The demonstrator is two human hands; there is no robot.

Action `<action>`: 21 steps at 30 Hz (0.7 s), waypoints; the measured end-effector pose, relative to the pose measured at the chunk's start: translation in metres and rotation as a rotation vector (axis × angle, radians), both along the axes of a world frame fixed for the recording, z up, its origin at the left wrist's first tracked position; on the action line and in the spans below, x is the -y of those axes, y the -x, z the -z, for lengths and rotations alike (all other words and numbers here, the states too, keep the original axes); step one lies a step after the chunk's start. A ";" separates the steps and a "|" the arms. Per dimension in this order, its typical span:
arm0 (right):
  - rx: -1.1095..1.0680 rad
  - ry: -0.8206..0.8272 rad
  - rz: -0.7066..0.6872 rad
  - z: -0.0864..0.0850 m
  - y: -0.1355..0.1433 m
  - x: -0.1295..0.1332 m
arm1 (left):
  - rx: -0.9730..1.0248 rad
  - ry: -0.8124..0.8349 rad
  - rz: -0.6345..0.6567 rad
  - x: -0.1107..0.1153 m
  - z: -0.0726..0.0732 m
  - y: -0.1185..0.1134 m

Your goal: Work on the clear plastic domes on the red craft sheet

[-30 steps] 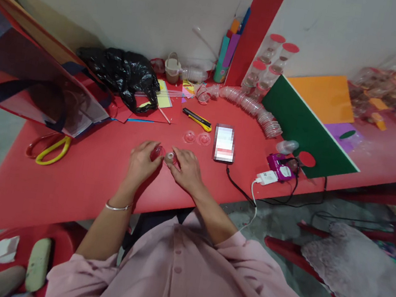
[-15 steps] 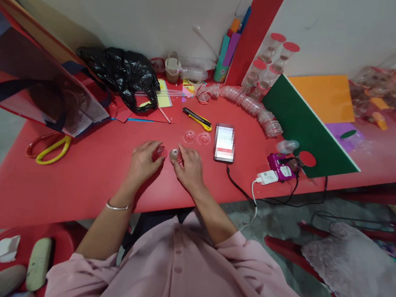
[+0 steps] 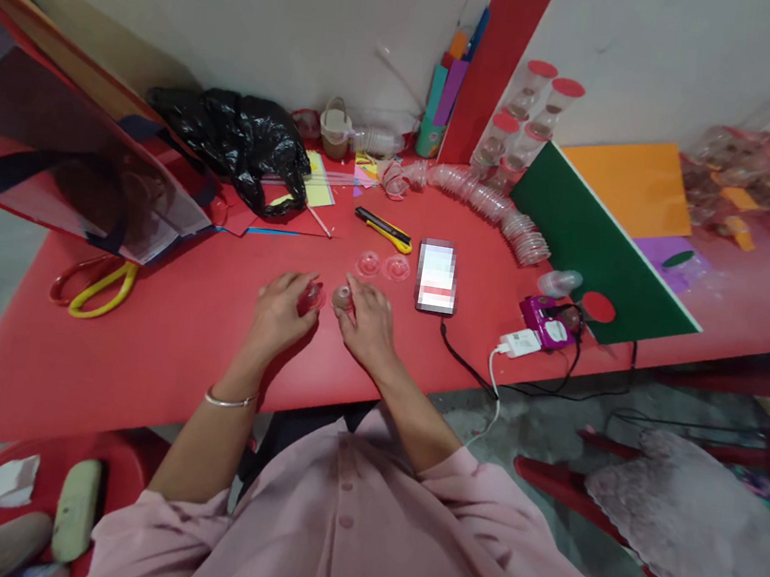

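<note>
My left hand (image 3: 281,309) is closed around a small clear plastic dome piece (image 3: 313,297), partly hidden by the fingers. Close beside it, my right hand (image 3: 369,325) grips another small clear dome piece (image 3: 341,297) that looks brownish inside, with its narrow tip facing up. A short gap separates the two pieces, both low over the red tabletop (image 3: 164,362). Just beyond the hands lie two clear domed plastic lids (image 3: 369,264), side by side. Behind them rests a yellow and black utility knife (image 3: 384,230).
Right of the hands lies a phone (image 3: 436,282) with a cable. Stacked clear cups (image 3: 489,200) curve behind it, near a green board (image 3: 593,252). Yellow-handled scissors (image 3: 102,290), a large bag (image 3: 88,148) and a black plastic bag (image 3: 239,146) occupy the left.
The piece in my right hand has turned slightly, and more of its rim shows. Both hands stay in nearly the same place.
</note>
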State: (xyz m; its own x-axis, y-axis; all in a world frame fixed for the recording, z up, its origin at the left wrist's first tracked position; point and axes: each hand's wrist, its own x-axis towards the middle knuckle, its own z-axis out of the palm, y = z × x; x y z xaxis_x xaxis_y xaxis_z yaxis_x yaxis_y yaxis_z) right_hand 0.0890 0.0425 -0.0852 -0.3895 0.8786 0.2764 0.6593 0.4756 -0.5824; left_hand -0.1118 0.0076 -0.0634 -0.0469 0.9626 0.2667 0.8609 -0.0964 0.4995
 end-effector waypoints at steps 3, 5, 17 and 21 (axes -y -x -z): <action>-0.015 -0.003 0.011 -0.002 0.000 0.001 | 0.029 -0.009 0.011 -0.001 0.001 0.000; -0.031 -0.012 0.033 -0.003 0.000 0.001 | 0.052 -0.018 0.022 -0.002 0.003 0.000; -0.044 -0.021 0.080 0.002 0.000 0.000 | 0.075 -0.015 0.077 -0.001 0.006 -0.004; -0.050 -0.021 0.097 0.001 0.002 0.001 | 0.071 -0.004 0.066 -0.002 0.006 -0.003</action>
State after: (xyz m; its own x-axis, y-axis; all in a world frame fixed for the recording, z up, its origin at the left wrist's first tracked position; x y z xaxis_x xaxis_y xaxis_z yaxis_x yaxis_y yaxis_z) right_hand 0.0867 0.0414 -0.0857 -0.2877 0.9052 0.3126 0.6732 0.4234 -0.6063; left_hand -0.1086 0.0099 -0.0691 -0.0021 0.9633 0.2685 0.8151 -0.1539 0.5585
